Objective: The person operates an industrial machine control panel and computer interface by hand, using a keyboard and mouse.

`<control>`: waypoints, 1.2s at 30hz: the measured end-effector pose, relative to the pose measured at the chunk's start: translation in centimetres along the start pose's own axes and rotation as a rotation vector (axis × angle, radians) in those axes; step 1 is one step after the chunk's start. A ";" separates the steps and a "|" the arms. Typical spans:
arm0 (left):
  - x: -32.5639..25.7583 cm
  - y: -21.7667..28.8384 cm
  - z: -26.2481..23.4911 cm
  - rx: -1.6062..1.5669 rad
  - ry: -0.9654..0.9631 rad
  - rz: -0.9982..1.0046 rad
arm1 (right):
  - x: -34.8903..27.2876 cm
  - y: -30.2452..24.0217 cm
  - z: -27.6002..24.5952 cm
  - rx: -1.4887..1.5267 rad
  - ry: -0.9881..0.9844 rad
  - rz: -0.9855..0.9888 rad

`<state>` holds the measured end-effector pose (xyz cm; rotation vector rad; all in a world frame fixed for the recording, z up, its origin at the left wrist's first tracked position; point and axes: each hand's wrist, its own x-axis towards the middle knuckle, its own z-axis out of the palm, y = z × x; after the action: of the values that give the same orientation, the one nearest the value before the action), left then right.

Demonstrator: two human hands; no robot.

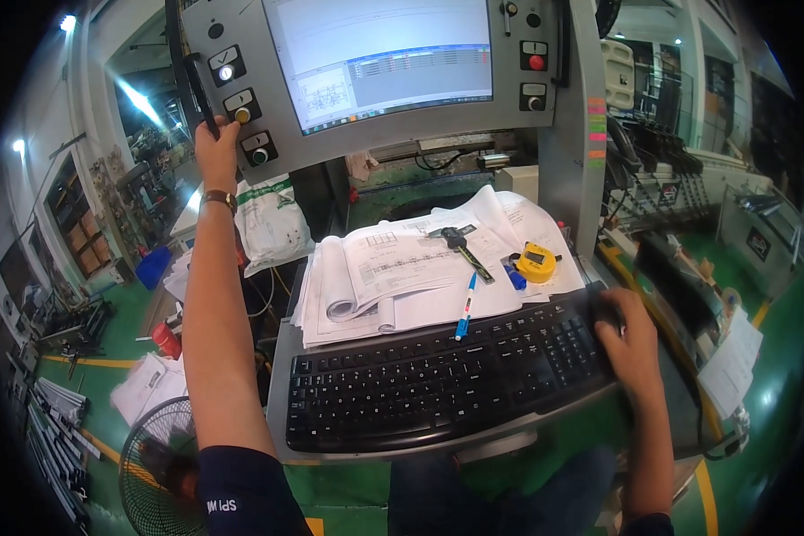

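Note:
My left arm reaches up to the control panel (330, 147), where my left hand (216, 152) is closed round the lower end of a black handle (200, 89) on its left edge. Buttons, one of them a yellow knob (242, 115), sit just beside those fingers. My right hand (632, 344) curves over a black computer mouse (607, 313), mostly hidden under it, at the right end of the black keyboard (402, 393). The lit screen (402, 80) shows a table and a small line drawing.
Paper drawings (393, 268) are heaped behind the keyboard, with a caliper (464, 253), a blue-and-white pen (466, 308) and a yellow tape measure (536, 263) on them. A white plastic bag (272, 223) stands left of the papers. A fan (156, 473) is at lower left.

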<state>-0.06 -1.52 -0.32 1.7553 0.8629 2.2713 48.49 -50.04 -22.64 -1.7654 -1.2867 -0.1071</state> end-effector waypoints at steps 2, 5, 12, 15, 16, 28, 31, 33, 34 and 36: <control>0.2 -0.2 -0.2 -0.004 -0.007 -0.001 | 0.0 0.0 0.0 0.011 0.012 -0.014; 0.5 -0.5 -0.4 -0.034 -0.029 -0.010 | 0.2 -0.1 0.1 0.020 0.004 -0.015; 0.0 -3.6 -1.2 0.088 0.044 0.021 | 0.2 0.0 0.2 0.029 -0.004 -0.041; -3.5 -4.2 0.3 0.173 -0.008 0.073 | 0.2 0.3 0.3 0.014 0.020 -0.070; -4.7 -3.9 0.6 0.029 -0.018 0.089 | 0.1 0.4 0.2 0.007 0.010 -0.060; -4.4 -3.8 0.3 0.029 -0.031 0.111 | 0.4 1.1 0.3 -0.002 0.013 -0.103; -4.6 -3.9 0.4 0.052 -0.016 0.097 | 0.4 0.8 0.3 0.007 0.012 -0.100; -4.7 -3.8 0.6 0.042 -0.020 0.091 | 0.3 0.7 0.2 0.024 0.009 -0.082; -4.7 -3.7 0.6 0.033 -0.024 0.083 | 0.3 0.9 0.3 0.013 0.011 -0.093; -4.5 -3.7 0.5 0.019 -0.025 0.095 | 0.3 0.7 0.2 0.006 0.015 -0.107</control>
<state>0.98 -0.29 -5.99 1.8673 0.8158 2.3004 49.04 -49.71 -23.02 -1.6875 -1.3687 -0.1761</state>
